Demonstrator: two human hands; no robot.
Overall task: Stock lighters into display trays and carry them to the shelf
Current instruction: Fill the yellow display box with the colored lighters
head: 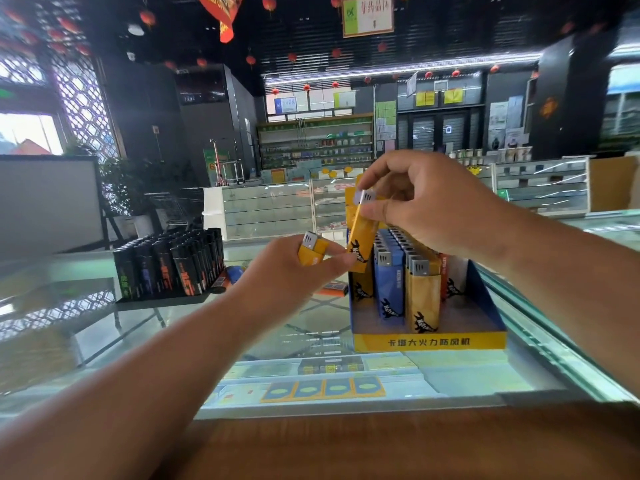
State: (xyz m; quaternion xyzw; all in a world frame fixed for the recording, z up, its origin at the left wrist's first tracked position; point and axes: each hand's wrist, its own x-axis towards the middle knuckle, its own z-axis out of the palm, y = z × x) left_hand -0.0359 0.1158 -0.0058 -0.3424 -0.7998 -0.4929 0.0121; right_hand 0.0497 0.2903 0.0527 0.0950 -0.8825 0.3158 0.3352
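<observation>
Above the counter [242, 341], my right hand [426, 209] is pinching a yellow lighter [360, 237] by its metal top over the display tray [429, 342], my left hand [284, 275] is gripping a second yellow lighter [311, 251] beside it, black lighters [169, 268] standing farther left.

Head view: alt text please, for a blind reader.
A person's right hand pinches a yellow plastic lighter above a blue-and-yellow cardboard display tray on a glass counter; the left hand holds a second yellow lighter.

Bare forearms [156, 358], bare left grip [294, 268], right grip [426, 206]
</observation>
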